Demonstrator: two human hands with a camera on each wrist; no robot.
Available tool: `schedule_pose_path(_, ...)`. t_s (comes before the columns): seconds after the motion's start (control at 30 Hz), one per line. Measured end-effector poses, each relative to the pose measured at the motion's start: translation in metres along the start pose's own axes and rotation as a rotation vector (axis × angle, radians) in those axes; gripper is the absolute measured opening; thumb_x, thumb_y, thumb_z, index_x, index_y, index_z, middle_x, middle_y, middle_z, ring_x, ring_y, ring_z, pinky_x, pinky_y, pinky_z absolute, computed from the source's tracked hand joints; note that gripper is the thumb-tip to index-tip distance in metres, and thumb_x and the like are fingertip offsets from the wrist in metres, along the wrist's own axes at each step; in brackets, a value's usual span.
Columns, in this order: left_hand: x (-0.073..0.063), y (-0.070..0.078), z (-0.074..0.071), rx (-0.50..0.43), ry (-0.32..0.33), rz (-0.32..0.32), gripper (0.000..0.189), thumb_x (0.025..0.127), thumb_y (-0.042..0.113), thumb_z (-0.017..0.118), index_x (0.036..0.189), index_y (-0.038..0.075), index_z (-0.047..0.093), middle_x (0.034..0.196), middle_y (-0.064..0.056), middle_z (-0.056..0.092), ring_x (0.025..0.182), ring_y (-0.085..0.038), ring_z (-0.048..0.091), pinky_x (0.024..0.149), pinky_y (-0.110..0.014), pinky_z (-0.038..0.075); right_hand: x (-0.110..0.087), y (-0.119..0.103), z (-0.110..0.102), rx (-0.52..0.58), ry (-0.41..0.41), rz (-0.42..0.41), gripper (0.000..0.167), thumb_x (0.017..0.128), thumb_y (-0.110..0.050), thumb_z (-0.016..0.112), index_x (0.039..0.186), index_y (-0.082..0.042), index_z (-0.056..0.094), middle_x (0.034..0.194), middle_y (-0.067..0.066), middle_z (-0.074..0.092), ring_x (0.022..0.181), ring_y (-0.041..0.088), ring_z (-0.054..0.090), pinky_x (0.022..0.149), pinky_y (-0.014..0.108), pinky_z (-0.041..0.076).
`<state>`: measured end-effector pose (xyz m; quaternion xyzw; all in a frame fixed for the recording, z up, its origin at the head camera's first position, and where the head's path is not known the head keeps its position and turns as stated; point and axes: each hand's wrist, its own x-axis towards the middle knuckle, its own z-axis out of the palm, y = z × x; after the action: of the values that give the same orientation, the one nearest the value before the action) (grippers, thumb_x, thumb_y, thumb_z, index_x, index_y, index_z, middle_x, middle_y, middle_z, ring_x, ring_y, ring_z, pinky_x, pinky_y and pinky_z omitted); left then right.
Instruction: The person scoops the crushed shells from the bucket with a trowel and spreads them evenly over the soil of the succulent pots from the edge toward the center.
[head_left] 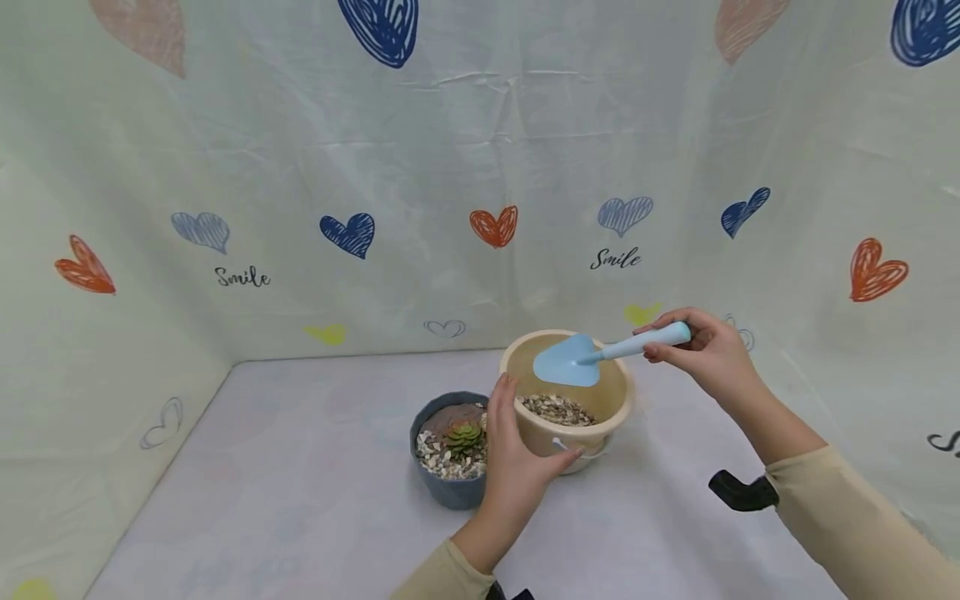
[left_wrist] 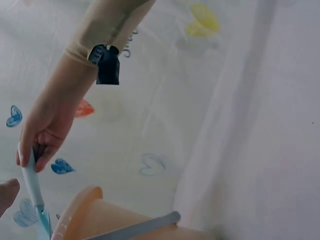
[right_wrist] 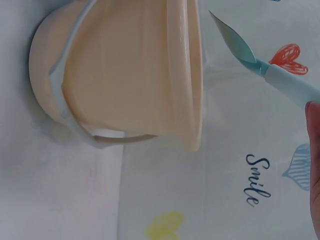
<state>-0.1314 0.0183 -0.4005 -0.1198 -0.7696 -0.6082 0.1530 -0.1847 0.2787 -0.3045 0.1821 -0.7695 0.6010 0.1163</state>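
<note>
Head view has one pale-blue trowel [head_left: 577, 360] raised at the mouth of one cream bucket [right_wrist: 120, 70], its blade seen just above the rim in the right wrist view and clear of the single bed of mixed grit [head_left: 558, 408] inside. Of the two hands, the right hand [head_left: 712, 354] grasps the trowel's handle between thumb and fingers; the left hand [head_left: 521, 471] has its fingers nearly straight along the bucket's left side and its thumb spread across the front, though how firmly it presses I cannot tell. I judge the step in hand to be positioning the trowel for work at the bucket; no load shows on the blade. A dip into the grit would call for tipping the point down past the rim, with the left hand steadying the wall. The bucket has one white carrying handle [right_wrist: 59, 92]. Just beside it, partly behind the left hand, stands one grey-blue pot [head_left: 450, 487] with one green succulent [head_left: 463, 435] among pale stones [head_left: 435, 458] too many to count. One desk [head_left: 337, 467] carries both containers, before a heart-printed curtain [head_left: 420, 150] with three orange-red hearts.
</note>
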Motion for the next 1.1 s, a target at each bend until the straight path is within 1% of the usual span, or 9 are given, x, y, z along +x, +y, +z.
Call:
schedule_pose_path(0.13,0.007,-0.003,0.019,0.077,0.061,-0.006,0.113,0.062,0.028,0.094,0.152,0.008,0.028,0.157,-0.013,0.018,0.142,-0.039,0.018,0.106,-0.064,0.025,0.006,0.008,-0.004,-0.051,-0.023,0.041,0.025,0.087,0.001,0.07,0.108,0.005,0.058,0.104,0.002,0.072,0.088,0.015,0.07,0.078,0.026,0.056)
schedule_pose_path(0.27,0.01,-0.01,0.032,0.123,0.104,-0.012,0.113,0.062,0.03,0.094,0.151,0.008,0.028,0.158,-0.013,0.018,0.145,-0.036,0.012,0.11,-0.06,0.022,0.015,0.014,-0.007,-0.132,-0.052,0.089,0.026,0.089,-0.008,0.072,0.108,0.003,0.058,0.107,0.002,0.071,0.091,0.014,0.069,0.079,0.026,0.055)
schedule_pose_path(0.37,0.012,-0.014,0.038,0.14,0.143,-0.01,0.112,0.062,0.031,0.094,0.151,0.009,0.029,0.158,-0.012,0.019,0.146,-0.033,0.01,0.111,-0.058,0.02,0.023,0.019,-0.009,-0.189,-0.104,0.102,0.026,0.089,-0.012,0.073,0.107,0.001,0.059,0.11,0.006,0.07,0.094,0.015,0.068,0.08,0.026,0.055)
schedule_pose_path(0.5,0.013,-0.016,0.044,0.133,0.184,-0.009,0.112,0.061,0.03,0.094,0.151,0.009,0.029,0.158,-0.009,0.019,0.147,-0.029,0.009,0.112,-0.056,0.019,0.038,0.026,-0.009,-0.282,-0.198,0.093,0.025,0.087,-0.012,0.075,0.106,-0.001,0.064,0.111,0.012,0.068,0.09,0.019,0.066,0.078,0.026,0.055)
schedule_pose_path(0.63,0.012,-0.017,0.048,0.12,0.203,0.0,0.115,0.06,0.029,0.095,0.152,0.01,0.028,0.158,-0.008,0.02,0.147,-0.028,0.007,0.113,-0.054,0.02,0.052,0.033,-0.004,-0.398,-0.28,0.084,0.021,0.084,-0.011,0.078,0.102,-0.005,0.069,0.102,0.011,0.065,0.081,0.022,0.061,0.072,0.028,0.055)
schedule_pose_path(0.77,0.011,-0.017,0.051,0.113,0.217,0.008,0.118,0.059,0.031,0.095,0.153,0.012,0.026,0.157,-0.009,0.021,0.147,-0.03,0.007,0.113,-0.053,0.021,0.062,0.037,0.001,-0.506,-0.325,0.052,0.018,0.082,-0.009,0.079,0.098,-0.008,0.069,0.096,0.008,0.065,0.077,0.022,0.059,0.069,0.03,0.055)
schedule_pose_path(0.93,0.008,-0.019,0.054,0.086,0.23,0.002,0.118,0.063,0.034,0.093,0.155,0.014,0.022,0.157,-0.009,0.02,0.147,-0.03,0.005,0.112,-0.052,0.024,0.071,0.04,0.005,-0.571,-0.391,0.033,0.019,0.08,-0.002,0.079,0.096,-0.009,0.07,0.092,0.006,0.065,0.074,0.021,0.06,0.067,0.031,0.055)
schedule_pose_path(1.0,0.006,-0.019,0.055,0.07,0.236,0.004,0.116,0.063,0.033,0.093,0.154,0.014,0.024,0.157,-0.009,0.02,0.147,-0.03,0.004,0.112,-0.053,0.024,0.074,0.04,0.006,-0.605,-0.417,0.015,0.02,0.079,-0.001,0.079,0.095,-0.008,0.071,0.091,0.004,0.066,0.074,0.019,0.059,0.066,0.031,0.055)
schedule_pose_path(1.1,0.005,-0.019,0.057,0.047,0.242,0.001,0.113,0.065,0.032,0.092,0.153,0.016,0.025,0.157,-0.009,0.02,0.147,-0.029,0.003,0.112,-0.053,0.024,0.076,0.04,0.007,-0.667,-0.432,-0.018,0.02,0.078,0.0,0.08,0.095,-0.007,0.071,0.09,0.003,0.067,0.073,0.018,0.059,0.065,0.03,0.055)
